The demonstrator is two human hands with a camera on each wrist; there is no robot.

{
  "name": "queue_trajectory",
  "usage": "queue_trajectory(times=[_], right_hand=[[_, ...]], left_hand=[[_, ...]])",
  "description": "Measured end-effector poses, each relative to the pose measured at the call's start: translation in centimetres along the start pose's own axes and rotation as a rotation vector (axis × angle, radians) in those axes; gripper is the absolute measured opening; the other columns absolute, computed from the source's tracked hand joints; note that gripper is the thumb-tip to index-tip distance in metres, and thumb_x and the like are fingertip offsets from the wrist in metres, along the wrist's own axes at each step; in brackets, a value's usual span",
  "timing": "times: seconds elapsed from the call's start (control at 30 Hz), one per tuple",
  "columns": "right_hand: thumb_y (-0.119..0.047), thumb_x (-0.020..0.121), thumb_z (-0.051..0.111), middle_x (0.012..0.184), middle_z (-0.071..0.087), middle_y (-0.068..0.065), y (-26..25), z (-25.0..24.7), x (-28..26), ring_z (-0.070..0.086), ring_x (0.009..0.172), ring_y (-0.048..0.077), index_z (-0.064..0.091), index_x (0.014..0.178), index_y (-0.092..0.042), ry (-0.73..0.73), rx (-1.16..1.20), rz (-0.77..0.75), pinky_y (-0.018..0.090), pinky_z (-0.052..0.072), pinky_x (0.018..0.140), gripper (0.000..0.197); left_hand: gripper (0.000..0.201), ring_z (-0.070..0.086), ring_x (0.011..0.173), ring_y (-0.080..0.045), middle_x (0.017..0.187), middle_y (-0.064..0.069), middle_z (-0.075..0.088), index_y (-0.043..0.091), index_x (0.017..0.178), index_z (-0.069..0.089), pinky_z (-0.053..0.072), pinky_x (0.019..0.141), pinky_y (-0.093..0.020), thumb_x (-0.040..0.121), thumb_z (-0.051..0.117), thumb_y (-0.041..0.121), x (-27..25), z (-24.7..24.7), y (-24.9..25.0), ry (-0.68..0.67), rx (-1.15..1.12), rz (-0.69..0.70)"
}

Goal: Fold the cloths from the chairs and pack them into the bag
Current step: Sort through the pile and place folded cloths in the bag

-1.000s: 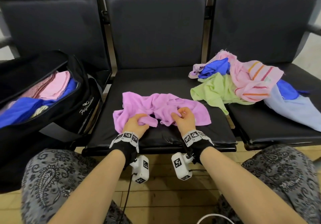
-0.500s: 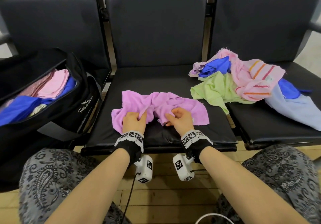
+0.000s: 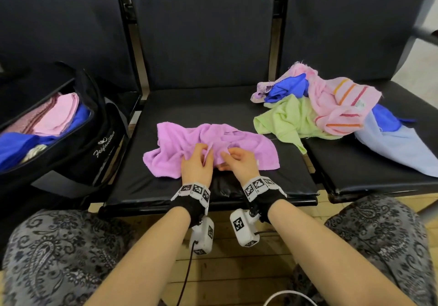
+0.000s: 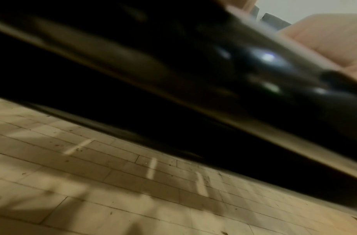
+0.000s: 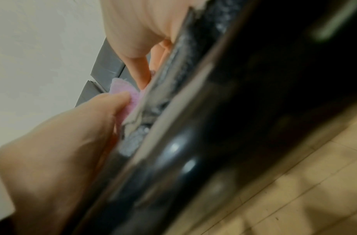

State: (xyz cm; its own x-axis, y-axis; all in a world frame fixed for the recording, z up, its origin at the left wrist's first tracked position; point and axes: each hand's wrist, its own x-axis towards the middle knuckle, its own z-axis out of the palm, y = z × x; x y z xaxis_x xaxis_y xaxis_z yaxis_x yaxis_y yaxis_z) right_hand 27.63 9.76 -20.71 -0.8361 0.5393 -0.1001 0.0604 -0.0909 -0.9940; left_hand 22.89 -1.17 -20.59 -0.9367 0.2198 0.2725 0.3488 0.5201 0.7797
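Middle chair (image 3: 213, 106): two hands (both pinching) on one purple cloth (image 3: 248, 144).

Waiting area: linked black seats (image 3: 203, 120).

Head downward; wrists under seat edge (image 3: 213, 201)

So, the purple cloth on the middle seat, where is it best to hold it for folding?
Probably by the two near corners of the purple cloth, coming from the front edge of the seat. It lies crumpled, and both hands, left hand and right hand, already pinch its near hem at the middle.
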Motion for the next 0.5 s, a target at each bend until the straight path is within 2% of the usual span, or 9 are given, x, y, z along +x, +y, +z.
queue_trajectory(times=[0.07, 0.13, 0.2, 0.27, 0.33, 0.4, 0.43, 0.5], right_hand=[[-0.004, 0.090, 0.060, 0.072, 0.065, 0.005, 0.22, 0.03, 0.11, 0.064, 0.051, 0.010, 0.057, 0.109, 0.003, -0.007, -0.021, -0.008, 0.027, 0.057, 0.065, 0.021], [-0.005, 0.090, 0.060, 0.071, 0.065, 0.006, 0.27, 0.01, 0.06, 0.064, 0.052, 0.010, 0.058, 0.108, 0.004, -0.029, -0.059, -0.026, 0.025, 0.056, 0.063, 0.019], [-0.005, 0.091, 0.060, 0.069, 0.064, 0.007, 0.23, -0.05, 0.02, 0.064, 0.052, 0.011, 0.058, 0.102, 0.003, -0.048, -0.088, -0.037, 0.023, 0.056, 0.061, 0.014], [-0.005, 0.091, 0.060, 0.065, 0.064, 0.008, 0.12, -0.15, -0.05, 0.062, 0.049, 0.009, 0.059, 0.096, 0.001, -0.059, -0.109, -0.043, 0.020, 0.053, 0.058, 0.009], [-0.005, 0.090, 0.060, 0.060, 0.062, 0.008, 0.03, -0.22, -0.18, 0.059, 0.043, 0.005, 0.059, 0.092, 0.000, -0.064, -0.132, -0.045, 0.015, 0.049, 0.054, 0.005], [-0.005, 0.090, 0.060, 0.054, 0.061, 0.005, 0.03, -0.23, -0.27, 0.056, 0.040, 0.003, 0.061, 0.086, 0.000, -0.069, -0.164, -0.053, 0.012, 0.047, 0.052, 0.006], [-0.005, 0.090, 0.060, 0.053, 0.060, 0.004, 0.03, -0.22, -0.28, 0.055, 0.039, 0.003, 0.062, 0.082, -0.001, -0.074, -0.177, -0.060, 0.012, 0.046, 0.052, 0.009], [-0.005, 0.090, 0.059, 0.054, 0.061, 0.004, 0.07, -0.22, -0.28, 0.055, 0.041, 0.003, 0.063, 0.074, -0.005, -0.094, -0.197, -0.082, 0.013, 0.046, 0.053, 0.016]], left_hand=[[0.019, 0.049, 0.066, -0.019, 0.068, -0.003, 0.057, 0.017, 0.104, 0.061, 0.036, 0.083, -0.030, 0.097, 0.047, 0.027, -0.25, -0.01, 0.02, -0.033, -0.001, 0.037], [0.026, 0.055, 0.079, -0.021, 0.085, -0.005, 0.065, 0.019, 0.116, 0.060, 0.031, 0.092, -0.024, 0.099, 0.042, 0.026, -0.46, 0.03, -0.10, -0.052, -0.009, 0.061], [0.030, 0.056, 0.091, -0.023, 0.101, -0.005, 0.065, 0.021, 0.124, 0.056, 0.031, 0.100, -0.027, 0.100, 0.038, 0.024, -0.51, -0.11, -0.13, -0.079, -0.002, 0.073], [0.031, 0.054, 0.096, -0.026, 0.104, -0.008, 0.061, 0.015, 0.125, 0.053, 0.031, 0.103, -0.031, 0.101, 0.035, 0.020, -0.55, -0.18, 0.18, -0.045, -0.051, 0.043], [0.030, 0.056, 0.098, -0.026, 0.108, -0.013, 0.058, 0.008, 0.123, 0.049, 0.040, 0.097, -0.030, 0.101, 0.033, 0.019, -0.29, -0.37, 0.63, 0.087, -0.193, -0.085], [0.031, 0.056, 0.099, -0.021, 0.113, -0.015, 0.058, 0.004, 0.125, 0.045, 0.041, 0.086, -0.024, 0.102, 0.032, 0.021, -0.09, -0.32, 0.54, 0.161, -0.263, -0.204], [0.031, 0.056, 0.100, -0.021, 0.114, -0.015, 0.058, 0.004, 0.125, 0.045, 0.042, 0.086, -0.026, 0.102, 0.034, 0.021, -0.09, -0.28, 0.41, 0.158, -0.246, -0.182], [0.026, 0.056, 0.109, -0.024, 0.116, -0.010, 0.061, 0.008, 0.120, 0.055, 0.040, 0.099, -0.035, 0.098, 0.045, 0.019, -0.37, 0.08, 0.01, 0.089, -0.157, 0.006]])
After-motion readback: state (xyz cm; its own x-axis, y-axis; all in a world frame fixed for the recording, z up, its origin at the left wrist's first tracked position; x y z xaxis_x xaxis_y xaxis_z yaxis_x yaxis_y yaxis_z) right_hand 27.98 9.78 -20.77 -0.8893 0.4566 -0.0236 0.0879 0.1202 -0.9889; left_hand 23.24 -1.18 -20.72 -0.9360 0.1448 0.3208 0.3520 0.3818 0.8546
